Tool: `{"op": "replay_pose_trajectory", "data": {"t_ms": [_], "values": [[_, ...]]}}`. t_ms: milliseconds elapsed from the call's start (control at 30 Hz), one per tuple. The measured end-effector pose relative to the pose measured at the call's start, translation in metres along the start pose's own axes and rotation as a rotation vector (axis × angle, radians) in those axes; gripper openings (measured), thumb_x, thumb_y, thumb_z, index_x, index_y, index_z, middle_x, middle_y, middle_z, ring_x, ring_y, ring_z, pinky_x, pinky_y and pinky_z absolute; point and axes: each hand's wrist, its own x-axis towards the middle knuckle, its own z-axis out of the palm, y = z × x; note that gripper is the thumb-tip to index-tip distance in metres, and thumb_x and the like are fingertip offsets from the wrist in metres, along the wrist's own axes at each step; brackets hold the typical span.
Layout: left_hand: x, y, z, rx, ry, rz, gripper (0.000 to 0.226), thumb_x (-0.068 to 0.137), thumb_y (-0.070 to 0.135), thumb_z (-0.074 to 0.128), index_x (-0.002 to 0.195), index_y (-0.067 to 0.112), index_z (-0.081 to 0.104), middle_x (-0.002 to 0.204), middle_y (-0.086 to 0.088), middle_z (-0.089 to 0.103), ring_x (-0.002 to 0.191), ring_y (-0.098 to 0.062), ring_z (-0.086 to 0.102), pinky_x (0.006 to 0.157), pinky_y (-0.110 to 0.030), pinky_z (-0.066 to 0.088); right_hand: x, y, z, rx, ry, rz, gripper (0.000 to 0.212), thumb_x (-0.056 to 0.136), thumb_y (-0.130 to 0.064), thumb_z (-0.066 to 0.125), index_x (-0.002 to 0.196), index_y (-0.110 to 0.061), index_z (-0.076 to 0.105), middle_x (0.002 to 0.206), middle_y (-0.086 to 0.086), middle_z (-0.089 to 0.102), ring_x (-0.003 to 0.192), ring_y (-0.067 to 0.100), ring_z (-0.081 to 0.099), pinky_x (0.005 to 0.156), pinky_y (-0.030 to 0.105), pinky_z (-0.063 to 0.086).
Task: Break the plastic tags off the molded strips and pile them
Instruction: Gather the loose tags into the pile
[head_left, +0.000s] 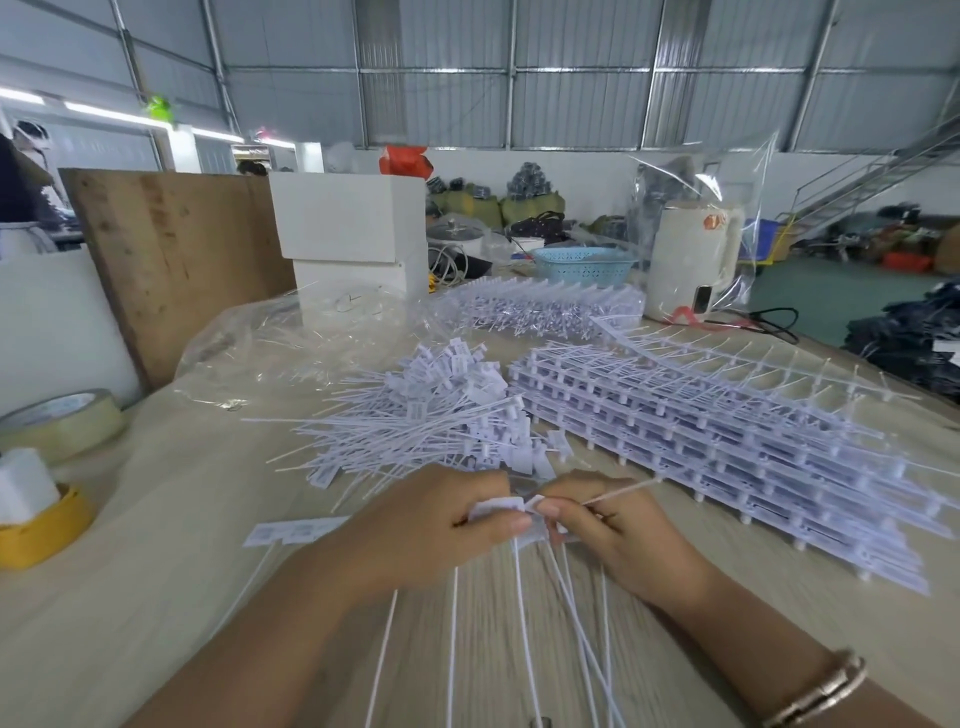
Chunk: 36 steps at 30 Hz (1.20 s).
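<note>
Near the table's front edge my left hand (436, 525) grips a white molded strip by a flat tag (501, 506), thumb on top. Touching it from the right, my right hand (613, 535) pinches the neighbouring tag, and a thin runner stick (623, 491) juts out to the right. Several long white tails (524, 623) hang from the strip toward me. A loose pile of broken-off tags (431, 415) lies just beyond my hands. To its right sits a stack of whole molded strips (701, 431). Part of the held strip (291, 532) lies flat left of my left hand.
More strips (545, 306) lie farther back beside a crumpled clear bag (291, 338). Tape rolls (62, 421) and a yellow dispenser (41, 530) sit at the left. White boxes (353, 234), a wooden board (171, 260), a blue basket (582, 262) and a kettle (691, 260) stand behind.
</note>
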Motion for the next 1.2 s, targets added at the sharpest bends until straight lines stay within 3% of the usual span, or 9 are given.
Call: {"op": "replay_pose_trajectory", "data": {"t_ms": [167,267,433,567,667,800,967,1067,1200], "values": [[-0.001,0.002,-0.004,-0.034,-0.044,0.029,0.031,0.087,0.047,0.051,0.059,0.038,0.042,0.051,0.017,0.043,0.046,-0.003,0.037,0.048,-0.015,0.029,0.000,0.003,0.002,-0.047,-0.052,-0.012,0.017,0.092,-0.025,0.054,0.093,-0.022,0.071,0.070,-0.019,0.059,0.066,-0.002,0.055,0.063,0.013,0.044],[-0.003,0.001,-0.008,-0.098,-0.083,0.019,0.032,0.087,0.045,0.054,0.057,0.038,0.045,0.048,0.015,0.041,0.044,-0.003,0.035,0.047,-0.015,0.026,0.000,0.001,0.002,-0.037,-0.070,-0.061,0.015,0.093,-0.029,0.051,0.094,-0.033,0.066,0.069,-0.021,0.055,0.065,-0.005,0.052,0.062,0.010,0.040],[-0.006,-0.003,-0.010,-0.160,-0.136,0.008,0.037,0.084,0.046,0.054,0.054,0.028,0.040,0.049,0.010,0.029,0.047,-0.004,0.027,0.050,-0.020,0.021,0.001,0.002,0.006,-0.045,-0.112,-0.021,0.019,0.093,-0.034,0.051,0.086,-0.025,0.066,0.068,-0.017,0.054,0.063,0.000,0.050,0.060,0.012,0.038],[-0.013,-0.012,-0.025,-0.267,-0.047,-0.032,0.041,0.077,0.048,0.053,0.053,0.019,0.036,0.053,0.009,0.025,0.051,-0.007,0.025,0.051,-0.021,0.021,-0.007,0.007,-0.023,-0.052,0.087,0.166,0.019,0.088,-0.035,0.047,0.089,-0.037,0.066,0.088,-0.014,0.068,0.078,-0.001,0.061,0.071,0.011,0.046],[-0.014,-0.018,-0.027,-0.245,0.034,-0.073,0.039,0.080,0.053,0.046,0.060,0.021,0.038,0.058,0.008,0.031,0.055,-0.008,0.031,0.055,-0.025,0.025,-0.013,0.010,-0.025,-0.295,0.053,0.103,0.028,0.093,-0.035,0.041,0.103,-0.028,0.066,0.098,-0.011,0.066,0.091,-0.002,0.059,0.081,0.016,0.046],[-0.009,-0.013,-0.010,-0.110,0.023,-0.154,0.019,0.084,0.041,0.038,0.073,0.033,0.051,0.065,0.000,0.053,0.066,-0.025,0.054,0.067,-0.040,0.045,-0.004,0.007,-0.002,-0.385,0.048,0.070,0.035,0.096,-0.033,0.040,0.123,-0.023,0.060,0.095,-0.007,0.053,0.084,0.008,0.055,0.076,0.025,0.046],[-0.004,-0.006,0.008,0.041,0.026,-0.132,0.025,0.091,0.024,0.039,0.102,0.045,0.042,0.084,0.007,0.059,0.062,-0.009,0.051,0.060,-0.031,0.041,-0.006,0.011,-0.003,-0.496,-0.150,0.110,0.051,0.085,-0.016,0.050,0.135,-0.030,0.050,0.095,-0.005,0.041,0.081,0.014,0.048,0.074,0.031,0.041],[-0.001,-0.003,0.014,-0.003,0.078,-0.151,0.030,0.095,0.024,0.042,0.119,0.041,0.037,0.109,0.012,0.055,0.079,-0.004,0.056,0.072,-0.029,0.048,-0.007,0.005,-0.006,-0.434,-0.099,0.121,0.059,0.075,-0.021,0.045,0.133,-0.030,0.051,0.094,-0.006,0.044,0.080,0.013,0.049,0.072,0.030,0.039],[0.003,0.001,0.023,-0.049,0.178,-0.088,0.035,0.090,0.012,0.045,0.116,0.035,0.039,0.103,0.014,0.051,0.090,0.005,0.048,0.073,-0.010,0.037,-0.006,-0.001,0.003,-0.708,-0.055,-0.079,0.052,0.080,-0.027,0.058,0.132,-0.028,0.049,0.097,-0.008,0.056,0.081,0.010,0.056,0.069,0.029,0.044]]}}
